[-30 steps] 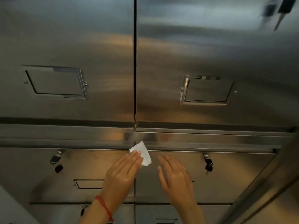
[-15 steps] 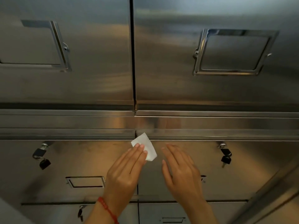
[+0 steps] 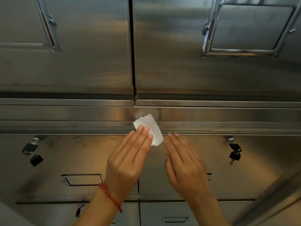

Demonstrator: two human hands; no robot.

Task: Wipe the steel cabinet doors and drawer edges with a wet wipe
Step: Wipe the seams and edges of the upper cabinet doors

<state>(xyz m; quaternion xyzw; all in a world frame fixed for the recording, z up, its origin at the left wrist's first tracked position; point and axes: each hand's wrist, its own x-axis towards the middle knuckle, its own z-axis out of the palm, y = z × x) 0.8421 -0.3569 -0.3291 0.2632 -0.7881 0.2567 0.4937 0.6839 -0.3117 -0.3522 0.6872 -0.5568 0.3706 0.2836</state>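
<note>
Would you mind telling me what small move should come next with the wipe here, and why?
Probably slide the left hand sideways along the horizontal steel rail: its straight fingers already press the folded wet wipe against that rail at the centre seam, and the right hand holds nothing.

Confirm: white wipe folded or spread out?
Folded. The small white wet wipe shows layered edges at its top corner, pressed under the left hand.

wet wipe (image 3: 149, 128) under left hand (image 3: 130, 160) | right hand (image 3: 184, 162) beside | doors (image 3: 179, 62) above

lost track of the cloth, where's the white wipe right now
In the head view the white wipe is at centre, under the left hand's fingertips on the steel ledge below the upper doors.
</note>
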